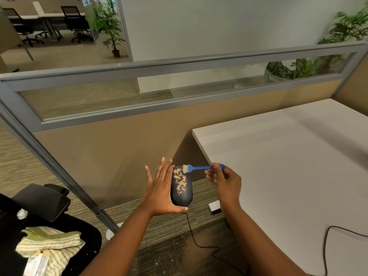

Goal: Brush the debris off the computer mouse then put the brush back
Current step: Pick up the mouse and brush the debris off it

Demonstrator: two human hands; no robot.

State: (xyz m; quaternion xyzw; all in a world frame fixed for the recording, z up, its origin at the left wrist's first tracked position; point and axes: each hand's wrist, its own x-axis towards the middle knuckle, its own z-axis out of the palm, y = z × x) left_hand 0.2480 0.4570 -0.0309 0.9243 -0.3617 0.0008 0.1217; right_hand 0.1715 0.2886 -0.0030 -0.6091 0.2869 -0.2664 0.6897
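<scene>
A dark computer mouse (pixel 182 196) rests in my left hand (pixel 161 193), held over the carpet left of the desk; my fingers point up behind it. Tan crumbs of debris (pixel 180 181) are scattered along its top. My right hand (pixel 223 179) grips the handle of a small blue brush (pixel 201 167). The brush's white bristles touch the far end of the mouse. The mouse's black cable (pixel 192 234) hangs down toward the floor.
A white desk (pixel 288 166) fills the right side, with a black cable (pixel 326 242) lying on it. A black office chair (pixel 39 202) at lower left carries a striped green cloth (pixel 51 244). A tan partition with a glass strip (pixel 119 100) stands ahead.
</scene>
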